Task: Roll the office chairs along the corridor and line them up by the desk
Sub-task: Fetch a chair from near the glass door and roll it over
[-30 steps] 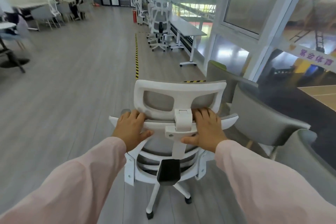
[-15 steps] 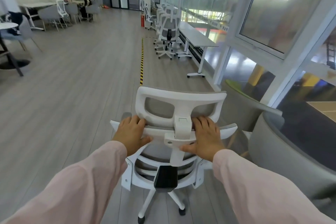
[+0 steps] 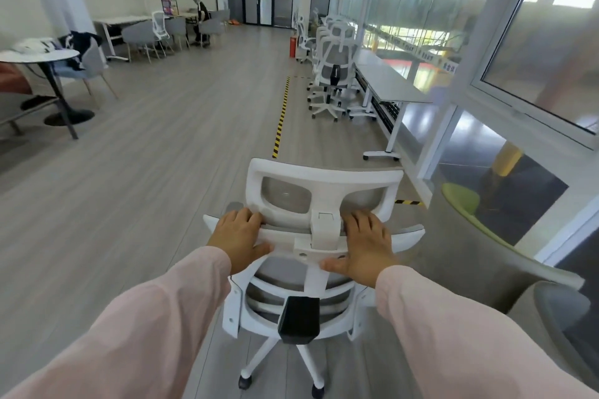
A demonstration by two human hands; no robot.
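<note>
Both hands grip one white office chair [image 3: 308, 256] from behind, at the top edge of its backrest. The left hand [image 3: 238, 241] is closed over that edge left of the headrest post, fingers curled over the front, thumb pressed on the rear frame. The right hand [image 3: 364, 244] is closed on the same edge right of the post, fingers [image 3: 356, 219] over the top, thumb lying along the rear bar toward the post. Pink sleeves [image 3: 146, 327] cover both forearms.

The headrest [image 3: 324, 186], a white frame with grey mesh, rises just ahead of and between the hands. Below the hands sit the grey mesh back, a black lumbar block [image 3: 299, 319] and the white base with black casters [image 3: 244, 382] on the grey plank floor [image 3: 162, 155]. The chair stands upright, facing away from the person.

Well ahead of the right hand, a row of white chairs [image 3: 332, 74] stands along the left side of a long white table [image 3: 389, 81] set against the glass wall [image 3: 421, 26]. A yellow-black floor stripe [image 3: 281, 120] runs ahead of the hands, left of that row. Close beside the right hand, a grey curved seat [image 3: 479, 246] with a green cushion [image 3: 460, 201] is near the held chair; contact cannot be determined.

Far ahead of the left hand are a round table [image 3: 39, 57], grey chairs [image 3: 139, 34] and a seated person [image 3: 201, 11].
</note>
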